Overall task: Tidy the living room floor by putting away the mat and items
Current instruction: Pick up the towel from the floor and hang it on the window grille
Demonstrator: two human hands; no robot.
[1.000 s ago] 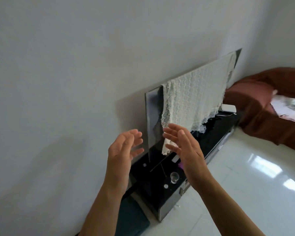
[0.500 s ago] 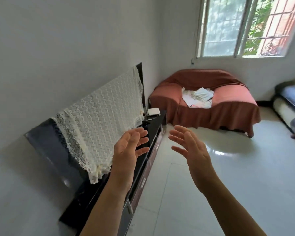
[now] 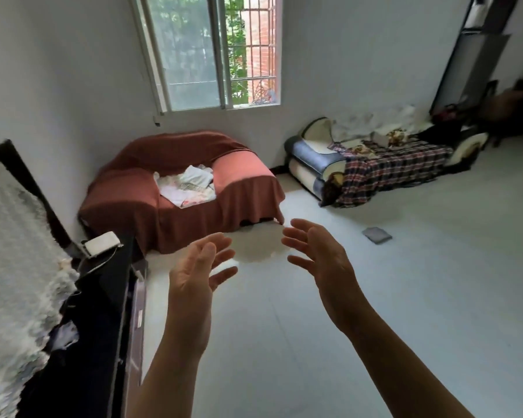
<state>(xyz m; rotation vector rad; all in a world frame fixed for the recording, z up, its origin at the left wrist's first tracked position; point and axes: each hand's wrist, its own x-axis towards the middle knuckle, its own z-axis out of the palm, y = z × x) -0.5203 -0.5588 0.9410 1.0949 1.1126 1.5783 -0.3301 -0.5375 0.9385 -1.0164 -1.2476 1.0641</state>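
Observation:
My left hand and my right hand are raised in front of me, palms facing each other, fingers spread, holding nothing. On the pale tiled floor a small grey folded item lies alone, to the right of and beyond my right hand. No mat shows on the floor in this view.
A red-covered armchair with white cloths on its seat stands under the window. A low sofa with a plaid blanket lines the far wall. A black TV stand with a lace-draped screen runs along the left. A dark cabinet stands far right.
My view has swung right, from the wall and TV stand to the open room with the armchair, sofa and floor. Both hands stay raised and empty in front of me.

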